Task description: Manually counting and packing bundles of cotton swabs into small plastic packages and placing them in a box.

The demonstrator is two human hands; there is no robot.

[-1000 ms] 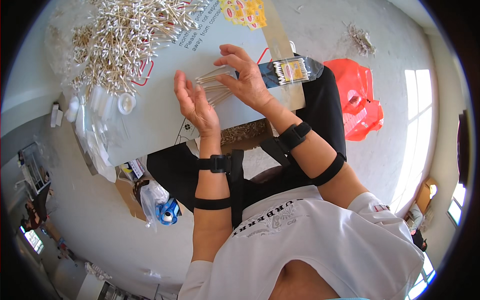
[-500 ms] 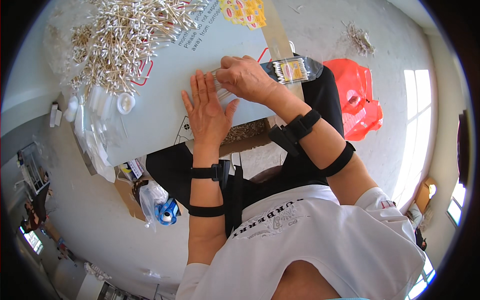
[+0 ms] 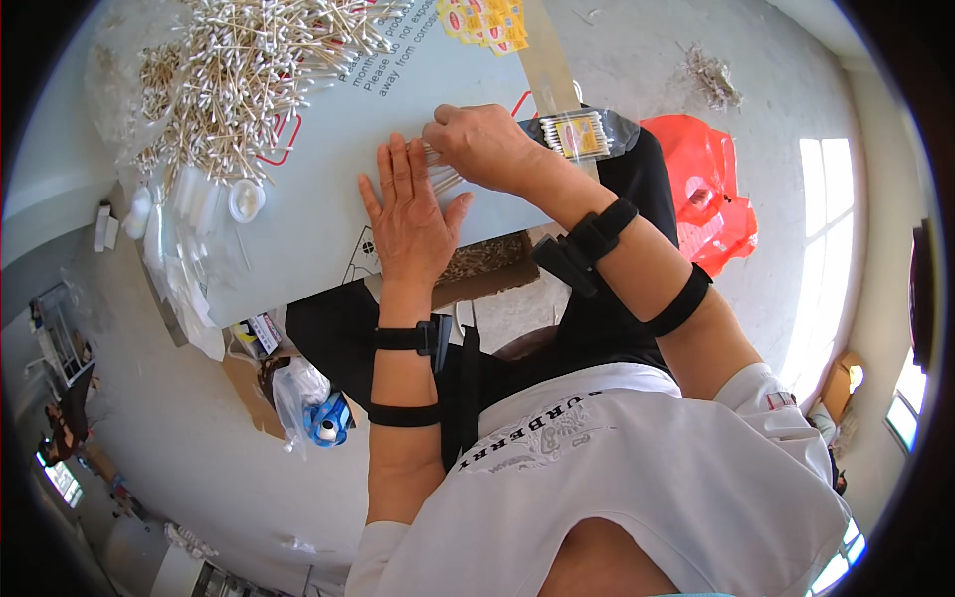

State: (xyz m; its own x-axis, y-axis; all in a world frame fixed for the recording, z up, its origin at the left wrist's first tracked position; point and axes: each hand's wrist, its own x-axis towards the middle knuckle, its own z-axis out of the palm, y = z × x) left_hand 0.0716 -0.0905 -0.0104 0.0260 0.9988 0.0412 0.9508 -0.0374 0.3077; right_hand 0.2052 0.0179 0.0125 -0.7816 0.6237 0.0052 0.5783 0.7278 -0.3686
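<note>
My left hand [image 3: 408, 224] lies flat on the pale printed board [image 3: 308, 234], its fingers stretched out and slightly apart. Close beside it, my right hand [image 3: 484, 144] is bent over with its fingers curled together. A few cotton swabs [image 3: 445, 181] show in the gap between the hands, partly under the right fingers; their far ends are hidden. Just right of my right hand, a clear bag [image 3: 622, 134] holds a row of cotton swabs with a yellow label [image 3: 577, 136] at the board's edge.
A big heap of loose cotton swabs [image 3: 224, 85] covers the board's far left. Small clear tubs [image 3: 246, 201] and plastic film lie below it. Yellow labels [image 3: 484, 22] sit at the far edge. An open cardboard box [image 3: 487, 269] is under the board; a red plastic bag [image 3: 696, 189] lies right.
My right hand has shifted slightly left and its fingertips have drawn up over the swabs. My left hand stays flat in nearly the same place.
</note>
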